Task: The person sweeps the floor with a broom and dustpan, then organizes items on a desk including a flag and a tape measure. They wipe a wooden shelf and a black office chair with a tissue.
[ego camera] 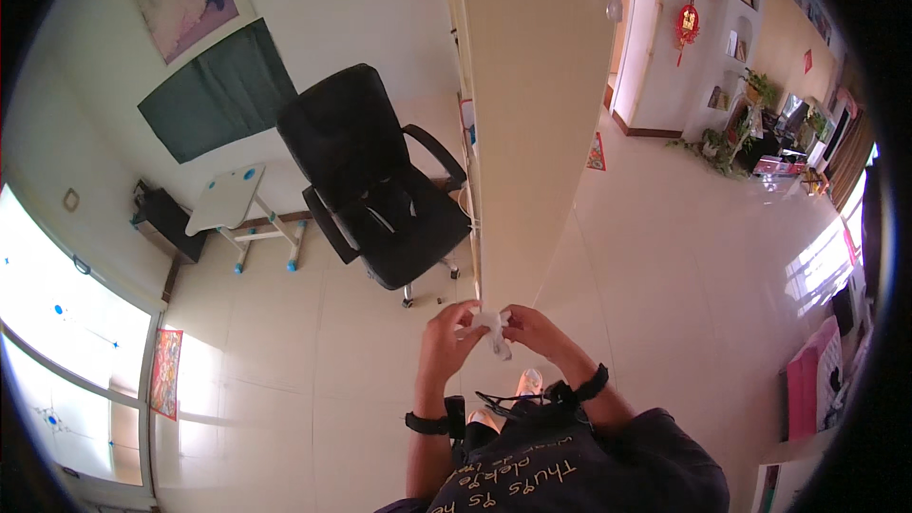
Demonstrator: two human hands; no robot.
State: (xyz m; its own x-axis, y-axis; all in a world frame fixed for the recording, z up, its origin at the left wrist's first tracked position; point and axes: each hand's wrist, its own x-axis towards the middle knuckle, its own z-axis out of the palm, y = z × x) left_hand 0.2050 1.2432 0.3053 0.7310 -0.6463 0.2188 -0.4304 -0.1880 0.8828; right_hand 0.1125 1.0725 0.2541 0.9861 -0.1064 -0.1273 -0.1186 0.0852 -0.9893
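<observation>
A small, crumpled white piece of soft material [494,333], cloth or tissue, hangs between my two hands at chest height. My left hand [450,338] pinches it from the left with thumb and fingers. From the right, the fingertips of my right hand [534,331] grip its upper edge. Part of it droops below the fingers with a greyish lower end. Both wrists wear black straps, and a pair of dark-framed glasses [509,405] or a similar thin black frame shows near my chest.
Directly ahead stands the end of a tall, pale wooden panel [534,121]. A black office chair [377,192] is ahead on the left, beyond it a small white folding table [231,203]. Glazed doors [78,342] line the left; pink furniture [812,377] stands far right. Pale tiles [662,285] cover the floor.
</observation>
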